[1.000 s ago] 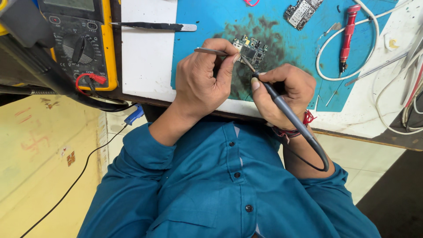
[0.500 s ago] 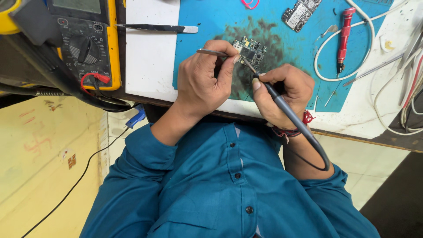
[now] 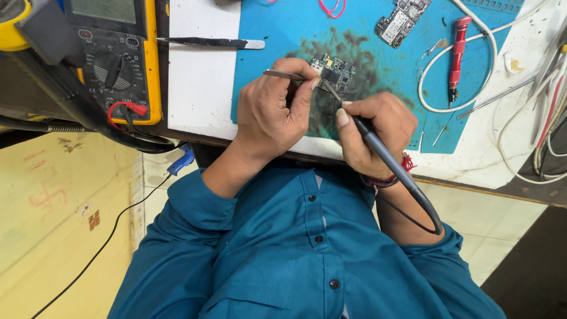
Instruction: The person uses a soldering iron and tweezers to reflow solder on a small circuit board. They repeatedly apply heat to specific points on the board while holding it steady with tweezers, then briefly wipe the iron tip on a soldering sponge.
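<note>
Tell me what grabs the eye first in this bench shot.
At the centre, both hands meet over a small circuit board on the stained blue mat: the left hand holds tweezers and the right hand a soldering iron. Top left stands a yellow multimeter. On the mat's right lies a red screwdriver, with a second board at the top.

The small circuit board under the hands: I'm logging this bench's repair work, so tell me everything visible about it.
The small circuit board is dark, irregular in outline, packed with tiny chips and a few pale metal parts. It lies flat on a scorched, blackened patch of the blue work mat. The left hand brings tweezers to its near-left edge; the right hand aims a soldering iron's tip at its lower edge. Exact contact is unclear.
</note>
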